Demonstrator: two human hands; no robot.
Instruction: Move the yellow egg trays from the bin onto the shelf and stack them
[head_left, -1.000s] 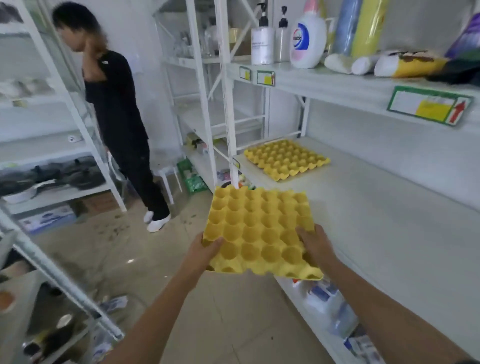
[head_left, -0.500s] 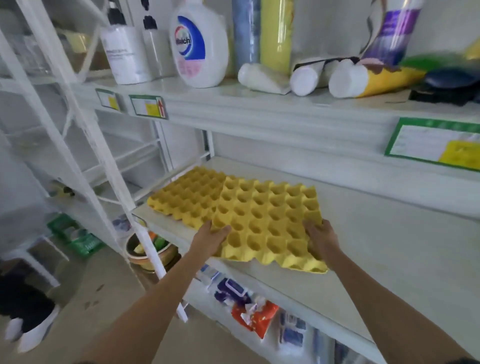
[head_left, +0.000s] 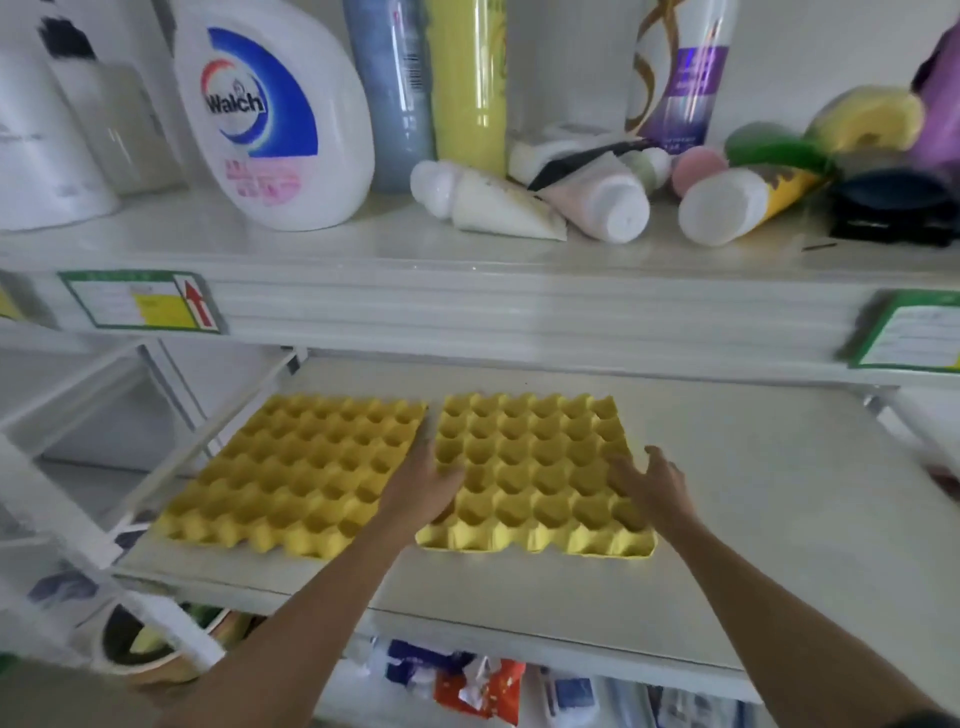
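Two yellow egg trays lie flat side by side on the white shelf (head_left: 779, 545). The left egg tray (head_left: 296, 473) sits near the shelf's left end. The right egg tray (head_left: 535, 467) lies just right of it, their edges almost touching. My left hand (head_left: 426, 488) holds the right tray's left edge, fingers in the gap between the trays and thumb over a cell. My right hand (head_left: 649, 483) is over that tray's right side with its fingers spread and nothing gripped. The bin is out of view.
The shelf above carries a white Walch bottle (head_left: 270, 114), tall cans (head_left: 470, 83), lying tubes (head_left: 597, 202) and a dark object (head_left: 893, 208). Its front lip (head_left: 467, 306) hangs low over the trays. White uprights (head_left: 57, 519) stand at left. Packets (head_left: 472, 686) fill the shelf below.
The tray I carried has gone from mid-air to flat on the shelf, to the right of the first tray. My right hand has opened off its edge. The view has moved closer to the shelf.
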